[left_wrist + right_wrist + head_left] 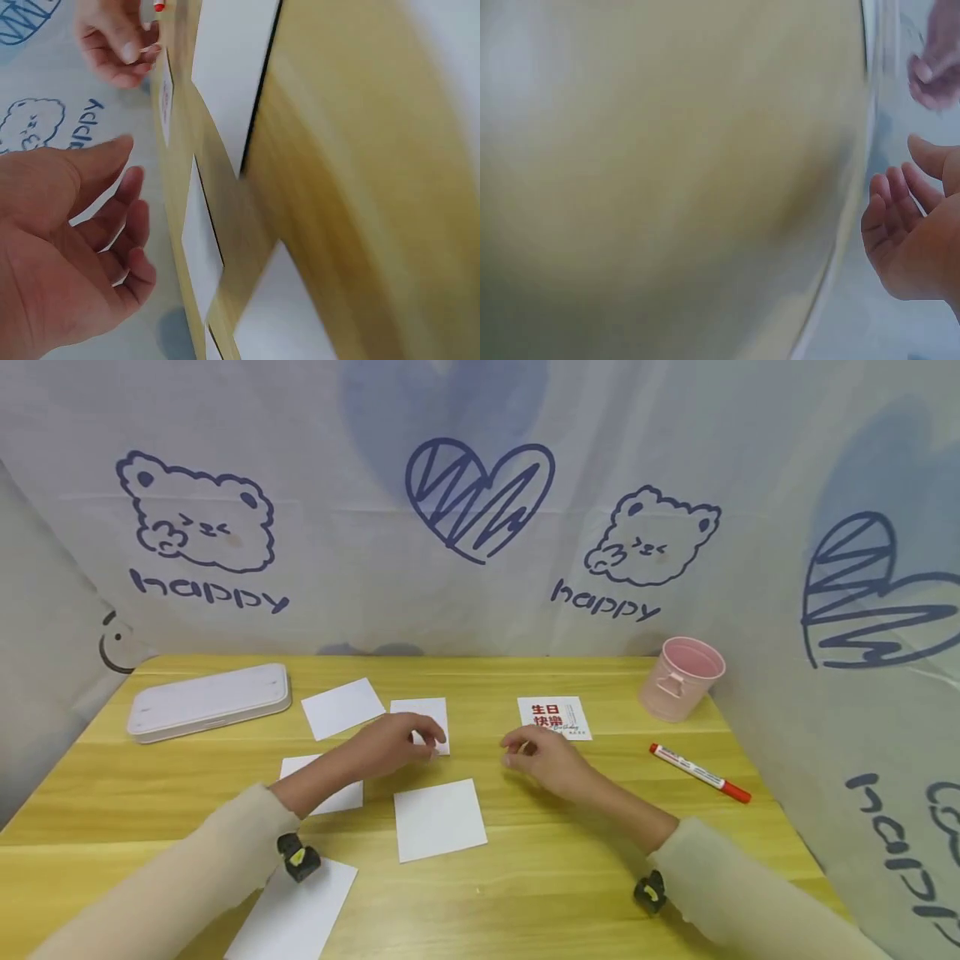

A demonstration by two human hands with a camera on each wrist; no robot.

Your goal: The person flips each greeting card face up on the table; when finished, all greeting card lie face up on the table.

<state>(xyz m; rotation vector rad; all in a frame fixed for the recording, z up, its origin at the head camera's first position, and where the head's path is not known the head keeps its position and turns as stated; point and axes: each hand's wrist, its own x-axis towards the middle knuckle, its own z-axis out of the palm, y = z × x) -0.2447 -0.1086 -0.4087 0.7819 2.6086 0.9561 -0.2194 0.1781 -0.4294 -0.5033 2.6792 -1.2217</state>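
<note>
Over the middle of the table, my left hand (393,745) hovers with loosely bent fingers and nothing between them. A small white card (429,708) lies partly behind its fingers, and a larger white card (441,821) lies just in front. My right hand (553,764) is also up above the wood, its fingers relaxed and holding nothing. Close behind it lies a white card with red Chinese characters (579,720), its lower edge partly covered by the hand. In the left wrist view a gap shows between thumb and fingers of the left hand (67,240).
More white cards lie left: one at the back (341,710), one under the left forearm (347,799), one near the front (303,910). A white case (210,700) stands back left. A pink bucket (678,685) and red marker (697,772) are right. Printed cloth (480,618) hangs behind.
</note>
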